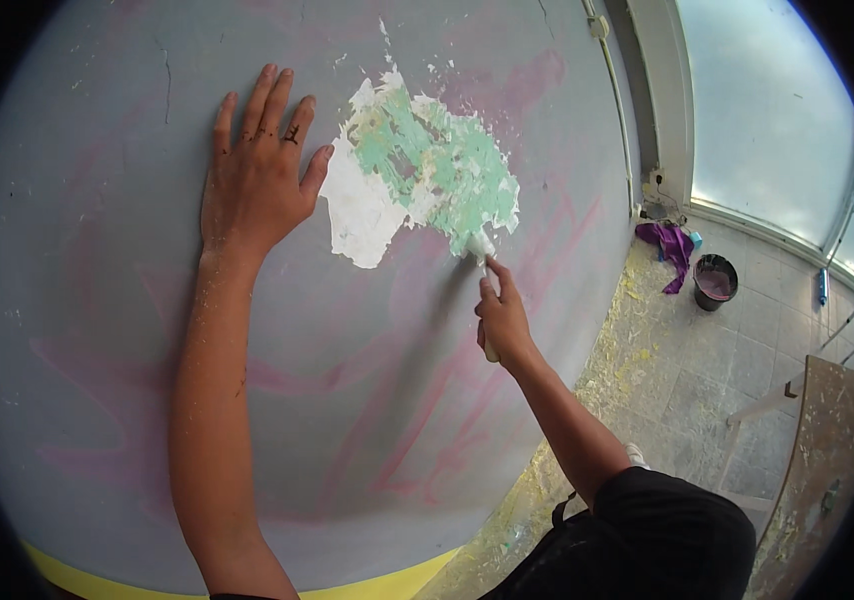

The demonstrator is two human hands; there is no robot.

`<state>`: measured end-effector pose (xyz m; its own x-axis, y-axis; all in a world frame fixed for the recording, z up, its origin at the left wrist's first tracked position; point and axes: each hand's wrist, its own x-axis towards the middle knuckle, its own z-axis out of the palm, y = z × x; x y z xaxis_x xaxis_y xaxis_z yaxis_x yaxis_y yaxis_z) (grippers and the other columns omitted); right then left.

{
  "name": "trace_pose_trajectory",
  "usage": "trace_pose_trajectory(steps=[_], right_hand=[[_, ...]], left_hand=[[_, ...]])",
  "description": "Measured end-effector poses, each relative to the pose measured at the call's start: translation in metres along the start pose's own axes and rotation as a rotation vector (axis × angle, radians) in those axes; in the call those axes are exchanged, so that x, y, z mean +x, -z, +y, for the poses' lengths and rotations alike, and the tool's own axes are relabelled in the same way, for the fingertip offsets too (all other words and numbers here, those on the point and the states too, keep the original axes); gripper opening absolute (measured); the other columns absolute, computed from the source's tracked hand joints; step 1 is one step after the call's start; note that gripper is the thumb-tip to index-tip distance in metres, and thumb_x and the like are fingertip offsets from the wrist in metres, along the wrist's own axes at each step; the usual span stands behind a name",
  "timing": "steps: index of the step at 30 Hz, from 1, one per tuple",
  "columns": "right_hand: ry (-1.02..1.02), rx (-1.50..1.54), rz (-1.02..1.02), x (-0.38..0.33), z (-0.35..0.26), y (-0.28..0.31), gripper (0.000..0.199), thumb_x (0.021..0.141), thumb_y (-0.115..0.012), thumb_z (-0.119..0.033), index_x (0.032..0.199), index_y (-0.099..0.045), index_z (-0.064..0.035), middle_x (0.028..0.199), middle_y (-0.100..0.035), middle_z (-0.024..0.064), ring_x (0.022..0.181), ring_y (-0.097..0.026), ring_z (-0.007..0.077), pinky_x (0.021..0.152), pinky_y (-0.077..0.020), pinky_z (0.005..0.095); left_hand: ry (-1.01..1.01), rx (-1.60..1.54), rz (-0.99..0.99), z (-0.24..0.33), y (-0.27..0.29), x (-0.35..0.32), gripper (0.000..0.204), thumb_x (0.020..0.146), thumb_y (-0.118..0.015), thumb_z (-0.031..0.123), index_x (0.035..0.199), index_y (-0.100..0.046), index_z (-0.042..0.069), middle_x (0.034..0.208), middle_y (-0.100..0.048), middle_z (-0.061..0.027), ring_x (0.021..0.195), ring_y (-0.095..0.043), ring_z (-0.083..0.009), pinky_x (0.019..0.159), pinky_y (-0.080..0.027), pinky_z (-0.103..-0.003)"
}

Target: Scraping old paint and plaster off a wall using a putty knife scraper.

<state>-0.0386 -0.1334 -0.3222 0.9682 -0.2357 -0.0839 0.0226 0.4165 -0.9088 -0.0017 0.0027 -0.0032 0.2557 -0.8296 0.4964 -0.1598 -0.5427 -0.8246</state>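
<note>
My left hand (259, 180) lies flat on the grey wall (347, 330), fingers spread, just left of a bared patch (427, 165) of white and pale green with ragged edges. In my right hand (503, 318) is a scraper (482, 246), gripped by its handle with the index finger stretched along it. The blade meets the wall at the lower edge of the green area. Faint pink and purple smears run across the grey paint around the patch.
Paint flakes (637, 330) litter the tiled floor along the wall. Farther right are a purple cloth (669, 250), a black bucket (715, 282) and a blue tube (823, 287). A wooden board (827, 440) stands at the right edge. A cable (619, 90) runs down the wall beside a frosted window (767, 120).
</note>
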Motion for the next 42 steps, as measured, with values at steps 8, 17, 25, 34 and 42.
trace_pose_trajectory(steps=[8,17,25,34,42], right_hand=[[0.082,0.050,0.076,0.039,-0.019,0.018,0.046,0.107,-0.045,-0.025,0.152,-0.039,-0.0208,0.073,-0.052,0.0060,0.042,-0.045,0.0143,0.038,-0.0407,0.0317],[0.022,0.100,-0.111,-0.054,-0.044,0.003,0.051,0.109,-0.043,-0.025,0.158,-0.029,-0.0206,0.069,-0.044,0.0025,0.042,-0.040,0.0118,0.042,-0.0417,0.0312],[0.122,0.122,0.278,0.092,-0.037,0.035,0.047,0.107,-0.047,-0.027,0.152,-0.037,-0.0166,0.075,-0.055,0.0081,0.043,-0.047,0.0156,0.040,-0.0420,0.0331],[-0.053,0.014,0.007,0.005,-0.006,0.027,0.046,0.109,-0.046,-0.028,0.153,-0.036,-0.0207,0.074,-0.050,0.0067,0.041,-0.044,0.0142,0.038,-0.0411,0.0315],[-0.016,-0.087,-0.012,-0.007,0.006,0.015,0.046,0.108,-0.045,-0.025,0.153,-0.037,-0.0186,0.074,-0.054,0.0098,0.044,-0.050,0.0185,0.042,-0.0471,0.0369]], left_hand=[[0.020,0.013,-0.002,0.003,0.003,0.000,0.045,0.098,-0.059,0.035,0.137,-0.057,0.011,0.158,-0.041,-0.0072,0.152,-0.028,-0.0211,0.123,-0.020,-0.048],[-0.005,0.033,0.005,0.001,0.003,-0.002,0.043,0.100,-0.054,0.040,0.132,-0.060,0.011,0.155,-0.044,-0.0092,0.151,-0.029,-0.0209,0.124,-0.021,-0.048],[0.002,-0.003,-0.007,0.009,0.005,0.009,0.044,0.098,-0.060,0.035,0.136,-0.058,0.012,0.158,-0.041,-0.0067,0.152,-0.028,-0.0208,0.123,-0.020,-0.049],[0.005,-0.004,0.011,0.007,0.001,0.008,0.042,0.099,-0.057,0.037,0.133,-0.059,0.012,0.156,-0.043,-0.0076,0.152,-0.028,-0.0203,0.123,-0.021,-0.048],[0.017,0.015,-0.008,0.000,-0.004,0.001,0.043,0.099,-0.060,0.034,0.135,-0.058,0.012,0.156,-0.043,-0.0070,0.151,-0.030,-0.0216,0.123,-0.022,-0.049]])
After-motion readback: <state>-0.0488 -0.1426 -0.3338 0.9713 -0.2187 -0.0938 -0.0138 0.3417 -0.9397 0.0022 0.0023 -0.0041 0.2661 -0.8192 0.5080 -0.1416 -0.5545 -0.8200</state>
